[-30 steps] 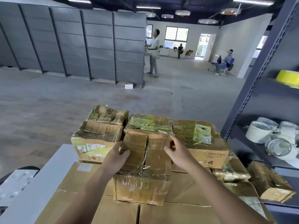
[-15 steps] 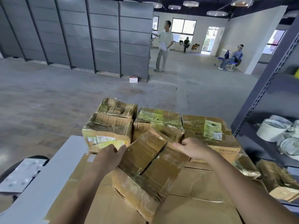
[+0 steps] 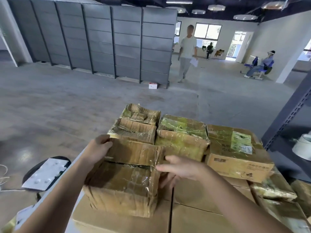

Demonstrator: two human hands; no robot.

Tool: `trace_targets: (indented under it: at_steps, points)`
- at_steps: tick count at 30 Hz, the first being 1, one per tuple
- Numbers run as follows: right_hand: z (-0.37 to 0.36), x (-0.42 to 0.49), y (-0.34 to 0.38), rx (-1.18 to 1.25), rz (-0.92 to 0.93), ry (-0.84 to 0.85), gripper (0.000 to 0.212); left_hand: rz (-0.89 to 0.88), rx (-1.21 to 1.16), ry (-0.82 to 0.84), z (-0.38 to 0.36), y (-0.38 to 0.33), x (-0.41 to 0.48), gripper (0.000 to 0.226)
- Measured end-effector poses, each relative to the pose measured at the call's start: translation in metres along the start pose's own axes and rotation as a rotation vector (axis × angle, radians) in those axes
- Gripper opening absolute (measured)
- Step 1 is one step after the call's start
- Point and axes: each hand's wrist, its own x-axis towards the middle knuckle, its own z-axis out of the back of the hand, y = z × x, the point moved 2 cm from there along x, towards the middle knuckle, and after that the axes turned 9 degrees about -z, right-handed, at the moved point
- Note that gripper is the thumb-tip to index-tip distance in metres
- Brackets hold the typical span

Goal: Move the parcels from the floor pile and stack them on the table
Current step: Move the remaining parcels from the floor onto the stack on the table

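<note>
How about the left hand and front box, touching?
Touching. In the head view, the left hand curls its fingers over a far corner of the front box.

You faced five tape-wrapped parcels (image 3: 124, 179) atop at least two large plain cartons (image 3: 117, 221), two hands among them, your left hand (image 3: 99, 148) and right hand (image 3: 181, 169). Beyond were three people (image 3: 186, 47), one small white box (image 3: 153, 85) and one tape roll (image 3: 303, 147).
</note>
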Motion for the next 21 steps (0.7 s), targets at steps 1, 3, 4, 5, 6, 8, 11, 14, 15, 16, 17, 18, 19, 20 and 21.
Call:
trace_targets:
  at_steps: [1, 3, 4, 5, 6, 8, 11, 14, 15, 16, 17, 18, 19, 20, 21]
  points:
    - [-0.006, 0.003, 0.005, 0.016, 0.01, 0.003, 0.073, -0.023, 0.048, 0.031, 0.004, -0.002, 0.004, 0.006]
    - [-0.014, 0.01, 0.014, 0.031, 0.047, -0.011, 0.073, -0.053, 0.139, 0.047, 0.01, -0.005, 0.017, 0.025]
    - [-0.016, 0.013, 0.017, 0.03, 0.053, -0.021, 0.077, -0.052, 0.147, 0.054, 0.011, -0.005, 0.023, 0.025]
    - [-0.018, 0.018, 0.02, 0.023, 0.054, -0.029, 0.081, -0.055, 0.151, 0.062, 0.014, -0.004, 0.027, 0.017]
    - [-0.018, 0.022, 0.022, 0.017, 0.054, -0.036, 0.083, -0.039, 0.15, 0.055, 0.016, -0.002, 0.032, 0.018]
    - [-0.019, 0.029, 0.022, 0.029, 0.062, -0.053, 0.086, -0.038, 0.189, 0.068, 0.017, 0.003, 0.039, 0.04]
    - [-0.021, 0.035, 0.021, 0.029, 0.074, -0.072, 0.09, -0.048, 0.26, 0.074, 0.016, 0.007, 0.042, 0.045]
    - [-0.021, 0.033, 0.019, -0.021, 0.061, -0.106, 0.086, -0.059, 0.265, 0.071, 0.014, 0.008, 0.043, 0.046]
    - [-0.021, 0.031, 0.019, -0.033, 0.056, -0.116, 0.084, -0.068, 0.281, 0.064, 0.014, 0.007, 0.043, 0.047]
    - [-0.02, 0.028, 0.019, -0.042, 0.049, -0.131, 0.082, -0.088, 0.301, 0.058, 0.013, 0.006, 0.041, 0.047]
    - [-0.02, 0.026, 0.018, -0.053, 0.044, -0.152, 0.079, -0.106, 0.327, 0.044, 0.013, 0.005, 0.04, 0.047]
    - [-0.019, 0.024, 0.018, -0.058, 0.044, -0.171, 0.076, -0.125, 0.339, 0.03, 0.013, 0.004, 0.039, 0.046]
    - [-0.018, 0.023, 0.017, -0.055, 0.049, -0.188, 0.072, -0.135, 0.348, 0.019, 0.013, 0.002, 0.037, 0.046]
    - [-0.017, 0.021, 0.017, -0.048, 0.054, -0.203, 0.07, -0.145, 0.353, 0.004, 0.013, 0.001, 0.035, 0.045]
    - [-0.016, 0.019, 0.016, -0.041, 0.056, -0.218, 0.067, -0.15, 0.364, -0.008, 0.014, -0.001, 0.032, 0.045]
